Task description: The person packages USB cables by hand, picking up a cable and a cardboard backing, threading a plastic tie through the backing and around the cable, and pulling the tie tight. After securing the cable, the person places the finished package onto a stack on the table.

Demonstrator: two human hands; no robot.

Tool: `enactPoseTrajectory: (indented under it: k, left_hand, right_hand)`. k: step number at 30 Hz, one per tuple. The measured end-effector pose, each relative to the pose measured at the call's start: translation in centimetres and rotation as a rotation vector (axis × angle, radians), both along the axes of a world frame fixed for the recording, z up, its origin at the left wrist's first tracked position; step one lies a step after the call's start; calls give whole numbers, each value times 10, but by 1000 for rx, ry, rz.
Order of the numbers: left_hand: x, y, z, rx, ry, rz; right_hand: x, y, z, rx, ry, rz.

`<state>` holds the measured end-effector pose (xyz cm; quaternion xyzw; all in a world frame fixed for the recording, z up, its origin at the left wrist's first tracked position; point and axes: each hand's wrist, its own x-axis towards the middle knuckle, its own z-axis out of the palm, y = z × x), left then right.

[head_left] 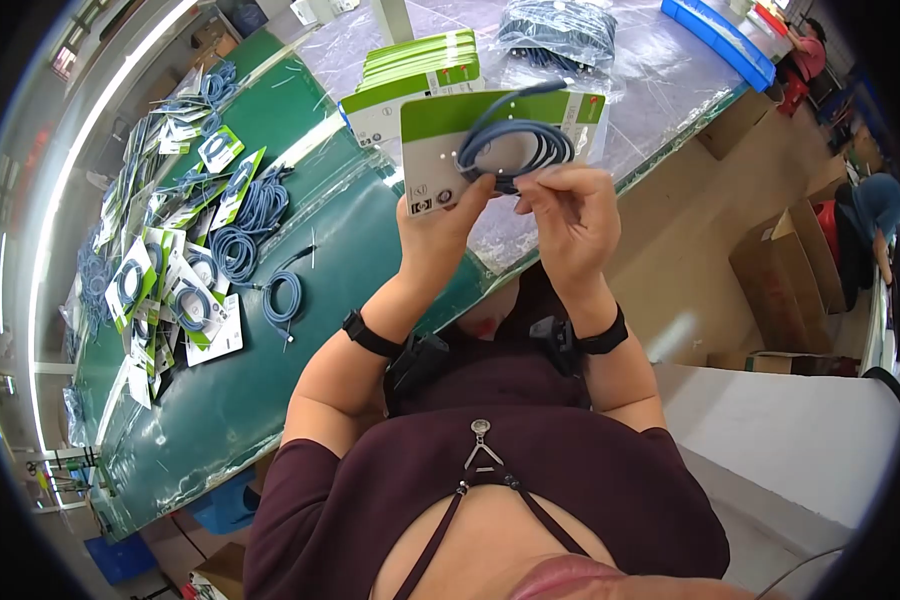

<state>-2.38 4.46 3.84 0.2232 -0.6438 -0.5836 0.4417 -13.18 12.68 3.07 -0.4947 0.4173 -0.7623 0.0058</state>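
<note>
My left hand (435, 232) grips a white and green backing card (430, 150) by its lower edge, with the thumb on the front. A blue-grey coiled cable (562, 146) lies against the card, one end sticking out past its top edge. My right hand (578, 215) is closed in a pinch at the bottom of the coil; its fingertips partly hide what they grip there. Small white dots show on the card around the coil. Just behind it stands a stack of similar cards (418, 72).
On the green table (360, 215), a heap of carded cables (185, 270) lies left, with one loose coiled cable (283, 298) nearer. Bagged cables (558, 35) and a blue tray (720, 45) lie far back. A cardboard box (785, 275) and co-workers are at right.
</note>
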Motion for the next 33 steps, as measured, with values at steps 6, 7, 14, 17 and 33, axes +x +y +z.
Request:
enactPoseTrajectory:
  k: [6, 7, 14, 17, 33]
  left_hand:
    - [-7, 3, -4, 251, 338, -66]
    - [-7, 2, -5, 254, 340, -67]
    - [-7, -4, -11, 228, 358, -45]
    - [-7, -5, -13, 211, 371, -29]
    - [-6, -16, -21, -28, 245, 151]
  right_hand:
    - [3, 2, 14, 156, 246, -243]
    - [4, 3, 15, 164, 229, -220]
    - [9, 1, 17, 273, 12, -80]
    - [15, -2, 25, 210, 247, -347]
    - [11, -3, 33, 385, 722, -598]
